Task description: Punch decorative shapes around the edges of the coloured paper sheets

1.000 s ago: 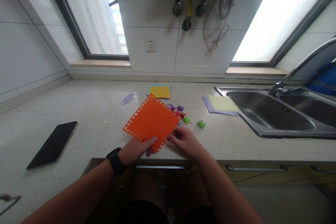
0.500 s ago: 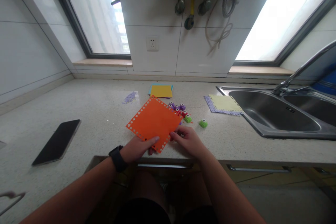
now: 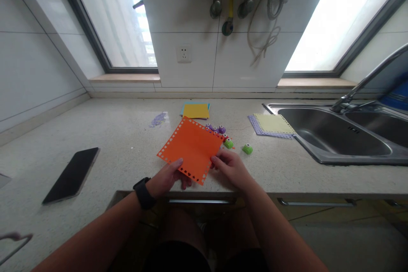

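Orange paper (image 3: 190,146), thin and squarish, with rows of small star- and flower-like cut-outs along its borders, is held between the two hands, one corner angled toward the person. The left hand (image 3: 168,174) pinches the near-left border, thumb flat on the upper face, fingers beneath; a smooth, dark watch (image 3: 144,193) circles that wrist. The right hand (image 3: 231,167) pinches the right border between thumb and bent fingers, though how its fingertips meet around the sheet is hard to make out. Well left of the left hand, a flat, rectangular black slab (image 3: 72,175) lies on the speckled, stone-like counter (image 3: 124,136). Just beyond the right hand sit rounded plastic pieces, a green piece (image 3: 228,143) with red and purple ones; another green piece (image 3: 247,149) stands apart, farther right. Beyond the left hand, flaky purple scraps (image 3: 158,119) are scattered. Past the paper lies a stack of yellow and blue sheets (image 3: 196,111). Farther right of the right hand, a pale yellow sheet (image 3: 274,123) with a punched border tops purple sheets, beside the smooth steel sink (image 3: 334,136).
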Demonstrator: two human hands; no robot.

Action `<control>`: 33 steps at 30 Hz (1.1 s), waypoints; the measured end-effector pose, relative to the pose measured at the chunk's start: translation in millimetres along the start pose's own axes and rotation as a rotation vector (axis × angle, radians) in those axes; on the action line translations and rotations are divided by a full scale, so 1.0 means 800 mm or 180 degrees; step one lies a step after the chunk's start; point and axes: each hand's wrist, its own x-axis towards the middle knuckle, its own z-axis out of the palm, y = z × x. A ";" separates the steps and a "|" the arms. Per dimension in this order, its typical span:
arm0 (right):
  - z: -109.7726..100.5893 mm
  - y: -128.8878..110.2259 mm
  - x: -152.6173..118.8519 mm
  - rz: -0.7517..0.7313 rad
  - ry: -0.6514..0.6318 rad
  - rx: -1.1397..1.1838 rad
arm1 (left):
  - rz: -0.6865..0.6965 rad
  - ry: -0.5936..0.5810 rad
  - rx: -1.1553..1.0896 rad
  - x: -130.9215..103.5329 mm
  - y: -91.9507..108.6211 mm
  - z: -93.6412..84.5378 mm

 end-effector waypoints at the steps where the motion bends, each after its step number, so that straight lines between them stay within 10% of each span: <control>1: 0.000 0.001 0.000 -0.0006 0.0018 0.0039 | -0.0012 -0.0011 -0.0068 0.000 0.000 0.000; 33: 0.000 -0.003 0.000 0.0017 0.0083 0.0327 | -0.0087 -0.0199 -0.0059 -0.003 0.006 0.001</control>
